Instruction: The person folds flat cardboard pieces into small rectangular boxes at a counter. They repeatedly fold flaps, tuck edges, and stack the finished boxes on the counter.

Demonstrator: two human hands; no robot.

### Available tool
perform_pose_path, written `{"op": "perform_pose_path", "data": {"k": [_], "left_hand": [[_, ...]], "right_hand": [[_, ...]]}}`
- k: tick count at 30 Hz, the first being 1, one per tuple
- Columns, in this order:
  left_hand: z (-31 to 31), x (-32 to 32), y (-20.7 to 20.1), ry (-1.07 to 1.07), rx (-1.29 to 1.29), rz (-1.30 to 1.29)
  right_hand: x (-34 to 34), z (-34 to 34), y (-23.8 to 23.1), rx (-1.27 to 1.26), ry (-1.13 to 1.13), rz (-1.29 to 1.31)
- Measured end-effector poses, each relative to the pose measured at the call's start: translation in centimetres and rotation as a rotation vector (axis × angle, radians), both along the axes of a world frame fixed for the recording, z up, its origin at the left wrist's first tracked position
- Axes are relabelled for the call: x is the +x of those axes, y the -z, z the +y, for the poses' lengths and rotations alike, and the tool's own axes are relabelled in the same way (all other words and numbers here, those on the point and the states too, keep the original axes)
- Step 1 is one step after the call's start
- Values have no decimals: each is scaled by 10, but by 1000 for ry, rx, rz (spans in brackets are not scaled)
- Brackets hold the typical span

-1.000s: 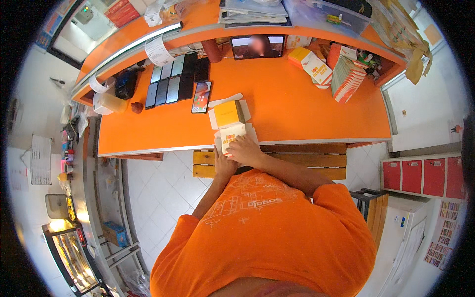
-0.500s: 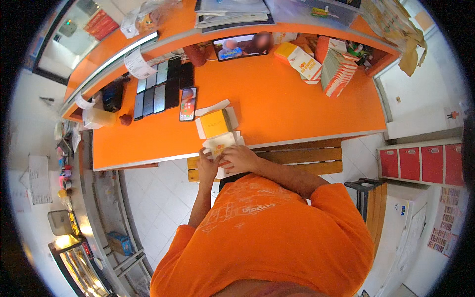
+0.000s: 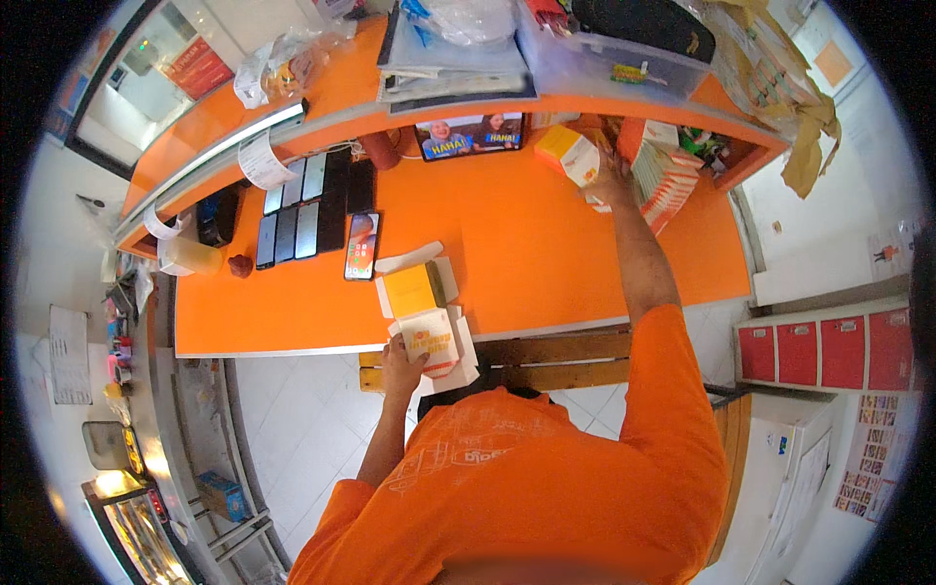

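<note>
A partly folded yellow-and-white carton [image 3: 413, 289] lies at the table's front edge, its side flaps spread and its white end hanging over toward me. My left hand [image 3: 402, 368] grips the white part at its left side, thumb on top. Far to the right, my right arm is stretched across the table. My right hand [image 3: 609, 183] is at a yellow-white-orange box [image 3: 568, 156] and a stack of flat cartons [image 3: 663, 180], touching or very close to them. Its fingers are too blurred and hidden to tell whether they hold anything.
Left of the carton, a lit phone [image 3: 362, 247] lies beside several phones in rows [image 3: 294, 224]. A tablet [image 3: 470, 136] showing a video leans under the raised shelf [image 3: 341, 117]. A slatted wooden bench [image 3: 556, 359] stands below the table's front edge.
My right hand has left the carton and reached forward and right to the box and carton stack. My left hand stays on the carton. The view has shifted slightly.
</note>
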State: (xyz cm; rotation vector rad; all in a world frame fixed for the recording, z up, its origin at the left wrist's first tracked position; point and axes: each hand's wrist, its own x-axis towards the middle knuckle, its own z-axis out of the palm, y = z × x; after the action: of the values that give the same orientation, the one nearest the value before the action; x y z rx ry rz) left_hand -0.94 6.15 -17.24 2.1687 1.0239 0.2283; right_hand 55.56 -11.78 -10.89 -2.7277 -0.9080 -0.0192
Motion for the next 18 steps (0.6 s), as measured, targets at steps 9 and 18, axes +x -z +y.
{"op": "perform_pose_path", "data": {"k": [9, 18], "left_hand": [[4, -2, -1, -115, -140, -12], [10, -1, -3, -64, -83, -23]], "right_hand": [[-31, 14, 28, 184, 264, -70], [1, 26, 66, -167, 529, 326]]}}
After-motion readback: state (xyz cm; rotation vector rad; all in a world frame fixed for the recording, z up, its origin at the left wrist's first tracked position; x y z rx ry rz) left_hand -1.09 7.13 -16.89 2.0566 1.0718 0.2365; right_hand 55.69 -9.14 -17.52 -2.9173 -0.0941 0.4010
